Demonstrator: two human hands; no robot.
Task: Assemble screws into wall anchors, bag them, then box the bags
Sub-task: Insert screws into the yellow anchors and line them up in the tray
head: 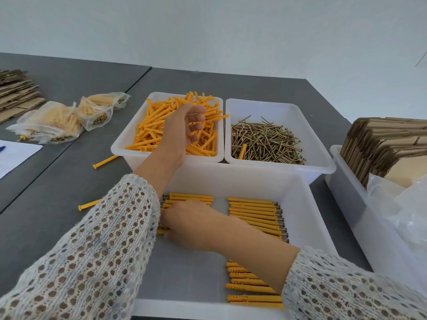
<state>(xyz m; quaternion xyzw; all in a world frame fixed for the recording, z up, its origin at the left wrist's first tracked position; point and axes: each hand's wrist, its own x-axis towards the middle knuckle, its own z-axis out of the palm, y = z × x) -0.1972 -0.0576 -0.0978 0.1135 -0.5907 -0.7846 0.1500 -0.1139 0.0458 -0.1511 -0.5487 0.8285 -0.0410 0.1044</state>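
I see orange plastic wall anchors (253, 212) lying crosswise in the white plastic tray (307, 204); my right hand (191, 224) presses them flat, left hand (184, 125) hangs relaxed.

Matt plastic anchors (161, 125); brassy metal screws (265, 142); translucent plastic bins (321, 165).

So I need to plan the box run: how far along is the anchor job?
Done: three filled bags lie on the table, and rows of assembled anchors sit in the near tray. In hand: the left hand reaches into the loose-anchor bin; the right hand rests on a row. Left: plenty of screws, and the flat cartons remain unfolded, so no boxing yet.
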